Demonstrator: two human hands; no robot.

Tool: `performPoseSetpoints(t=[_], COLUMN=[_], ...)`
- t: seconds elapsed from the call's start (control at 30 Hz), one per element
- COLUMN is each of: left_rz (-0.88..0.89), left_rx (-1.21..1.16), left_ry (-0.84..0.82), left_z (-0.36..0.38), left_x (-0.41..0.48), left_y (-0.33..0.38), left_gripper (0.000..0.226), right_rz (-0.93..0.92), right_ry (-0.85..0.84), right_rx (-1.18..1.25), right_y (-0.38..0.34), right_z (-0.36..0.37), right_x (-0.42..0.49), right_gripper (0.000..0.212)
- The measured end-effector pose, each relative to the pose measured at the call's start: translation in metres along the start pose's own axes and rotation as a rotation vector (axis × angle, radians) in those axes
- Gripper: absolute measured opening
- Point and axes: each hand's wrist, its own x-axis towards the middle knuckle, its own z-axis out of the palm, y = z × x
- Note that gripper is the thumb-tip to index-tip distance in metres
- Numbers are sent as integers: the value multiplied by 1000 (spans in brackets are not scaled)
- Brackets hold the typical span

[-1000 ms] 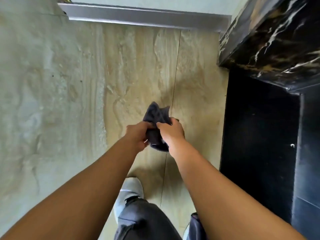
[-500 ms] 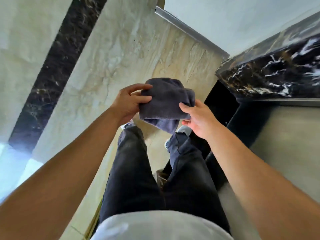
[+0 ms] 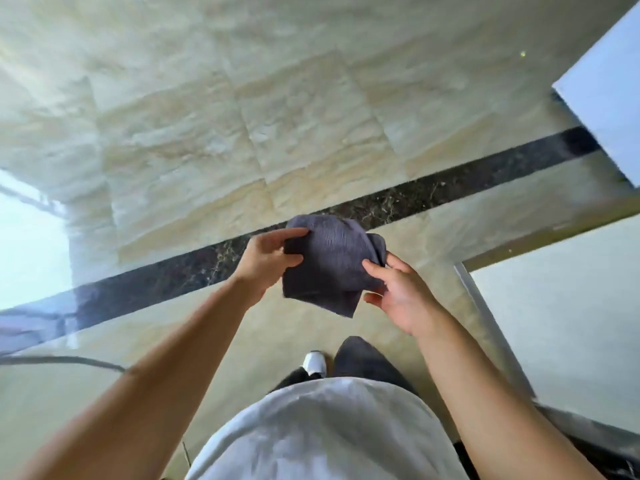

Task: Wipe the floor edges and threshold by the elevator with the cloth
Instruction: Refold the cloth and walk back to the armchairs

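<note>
Since the frame half a second back, view has swung off the black marble ledge onto open floor; both hands have kept the cloth between them, now held lower and further forward over the tiles.

Cloth [image 3: 332, 265]: dark grey terry, bunched and partly folded, held in the air above the beige marble floor [image 3: 214, 140], not touching it. One corner hangs down at its lower right.

Left hand [image 3: 266, 258]: thumb and fingers pinched narrow on the cloth's left edge, index finger lying along the top.

Right hand [image 3: 401, 296]: palm turned up, fingers loosely curled; thumb and fingertips grip the cloth's right edge, remaining fingers half open beneath it.

Dark marble inlay strip [image 3: 433, 195] runs diagonally across the floor, passing behind the cloth as seen from the head camera.

Metal edge strip [image 3: 491, 327] runs along the floor at right, bordering a pale panel [image 3: 561, 327]; whether this is the elevator threshold cannot be told.

Below: grey shirt [image 3: 322, 431], dark trouser leg [image 3: 360, 358], white shoe toe [image 3: 314, 362] on the floor.
</note>
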Motion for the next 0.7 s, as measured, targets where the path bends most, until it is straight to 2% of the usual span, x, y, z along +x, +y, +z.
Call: performPoseSetpoints(t=[0.1, 0.23, 0.47, 0.63, 0.7], left_rz=[55, 42, 46, 99, 105], left_rx=[-125, -311, -399, -423, -549], left_ry=[160, 280, 500, 742, 831], left_z=[-60, -137, -299, -432, -481], left_x=[9, 34, 111, 119, 112], left_y=[15, 32, 80, 113, 118], left_gripper=[53, 51, 51, 51, 50], right_rz=[-23, -6, 46, 129, 138], right_ry=[-104, -247, -388, -594, -694], right_rx=[-113, -167, -305, -522, -608], right_y=[-43, -77, -124, -154, -157], right_z=[73, 171, 354, 526, 600], right_x=[44, 105, 219, 268, 275], right_gripper=[25, 22, 19, 18, 17])
